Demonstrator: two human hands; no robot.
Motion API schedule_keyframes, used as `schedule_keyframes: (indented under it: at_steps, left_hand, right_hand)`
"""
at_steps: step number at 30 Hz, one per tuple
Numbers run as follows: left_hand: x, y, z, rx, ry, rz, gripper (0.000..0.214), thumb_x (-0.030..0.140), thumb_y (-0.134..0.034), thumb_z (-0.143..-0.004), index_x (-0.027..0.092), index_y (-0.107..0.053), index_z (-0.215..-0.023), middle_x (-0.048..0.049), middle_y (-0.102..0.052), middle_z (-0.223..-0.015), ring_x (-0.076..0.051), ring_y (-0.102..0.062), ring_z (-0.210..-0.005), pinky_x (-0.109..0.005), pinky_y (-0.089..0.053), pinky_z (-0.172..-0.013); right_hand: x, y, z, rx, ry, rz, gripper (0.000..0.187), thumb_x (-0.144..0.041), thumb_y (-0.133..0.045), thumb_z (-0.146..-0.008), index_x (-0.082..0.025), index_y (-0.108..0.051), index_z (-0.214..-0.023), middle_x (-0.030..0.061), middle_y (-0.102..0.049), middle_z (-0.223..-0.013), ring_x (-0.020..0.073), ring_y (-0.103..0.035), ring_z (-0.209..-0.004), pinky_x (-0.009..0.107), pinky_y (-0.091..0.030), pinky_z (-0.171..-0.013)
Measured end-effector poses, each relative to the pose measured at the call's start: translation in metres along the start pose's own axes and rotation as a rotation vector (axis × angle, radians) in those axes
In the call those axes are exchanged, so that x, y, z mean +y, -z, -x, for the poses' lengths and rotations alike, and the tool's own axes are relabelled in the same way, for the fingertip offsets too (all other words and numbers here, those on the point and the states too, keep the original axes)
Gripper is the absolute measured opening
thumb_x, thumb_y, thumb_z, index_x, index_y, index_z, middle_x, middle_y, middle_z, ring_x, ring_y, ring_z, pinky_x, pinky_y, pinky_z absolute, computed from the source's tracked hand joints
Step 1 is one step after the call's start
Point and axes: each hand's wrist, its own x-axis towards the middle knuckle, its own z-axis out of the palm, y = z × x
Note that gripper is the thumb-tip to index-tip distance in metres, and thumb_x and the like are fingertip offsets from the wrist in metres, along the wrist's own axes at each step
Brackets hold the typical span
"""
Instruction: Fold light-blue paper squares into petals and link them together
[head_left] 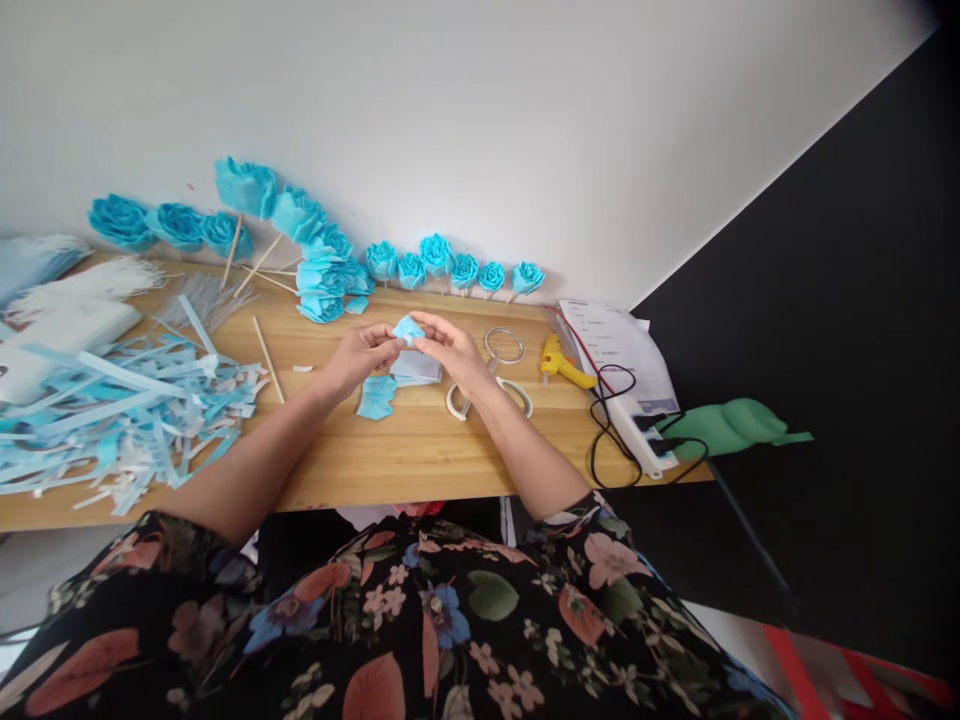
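Bench (442,460): light-brown wood. Near side: we log loose light-blue crinkled-paper piece (376,397); white rectangular paper (417,367) beside it. Left hand (365,355), right hand (448,347): both pinching small light-blue crinkled-paper piece (409,328), roughly triangular outline, between fingertips, above bench. Handling, our judgement: light pinch at edges; small, even pressure from both thumbs; no hard pull, paper likely tears. We advise steady wrists. Far side: blue ruffled-paper flowers (437,255) along white wall (450,120).

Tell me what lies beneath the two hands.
Pale paper and a blue paper piece show on the tabletop just below the left hand and right hand; whatever the hands and held blue paper cover cannot be seen.
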Motion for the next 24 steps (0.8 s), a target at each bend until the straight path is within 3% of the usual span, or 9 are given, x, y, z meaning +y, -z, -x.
schedule_keyframes:
  at_steps: [7, 13, 18, 24]
  left_hand:
    - [0.0069, -0.0021, 0.0032, -0.027, -0.025, -0.010, 0.029, 0.044, -0.067, -0.078, 0.017, -0.058, -0.070, 0.0017, -0.055, -0.055, -0.009, -0.046, -0.050, -0.023, -0.035, -0.051]
    - [0.0062, -0.0018, 0.0011, 0.028, 0.019, -0.007, 0.027, 0.038, -0.074, -0.068, 0.017, -0.059, -0.076, 0.0050, -0.051, -0.052, -0.008, -0.041, -0.048, -0.022, -0.031, -0.049]
    - [0.0086, -0.0016, 0.0019, 0.022, 0.028, -0.012, 0.025, 0.037, -0.072, -0.067, 0.017, -0.059, -0.074, 0.0047, -0.050, -0.053, -0.008, -0.041, -0.049, -0.022, -0.031, -0.050]
    - [0.0095, 0.0010, 0.0033, -0.008, 0.045, -0.082, 0.027, 0.040, -0.071, -0.068, 0.016, -0.061, -0.076, 0.0049, -0.050, -0.055, -0.008, -0.040, -0.051, -0.023, -0.029, -0.052]
  right_hand:
    - [0.0060, -0.0018, -0.0016, 0.020, 0.004, 0.031, 0.049, -0.033, -0.070, -0.078, -0.024, -0.066, -0.126, 0.0034, -0.075, -0.113, 0.0206, -0.068, -0.112, 0.035, -0.053, -0.101]
    - [0.0081, -0.0049, -0.0009, -0.001, -0.024, 0.051, 0.051, -0.032, -0.070, -0.077, -0.021, -0.067, -0.126, 0.0043, -0.075, -0.115, 0.0207, -0.069, -0.107, 0.035, -0.054, -0.098]
    - [0.0087, -0.0035, -0.0019, -0.006, -0.045, 0.028, 0.049, -0.035, -0.071, -0.075, -0.020, -0.070, -0.122, 0.0039, -0.075, -0.118, 0.0218, -0.068, -0.113, 0.037, -0.051, -0.104]
    - [0.0038, -0.0008, 0.0008, -0.065, -0.053, 0.090, 0.046, -0.040, -0.071, -0.076, -0.021, -0.073, -0.118, 0.0029, -0.076, -0.113, 0.0221, -0.067, -0.111, 0.036, -0.052, -0.100]
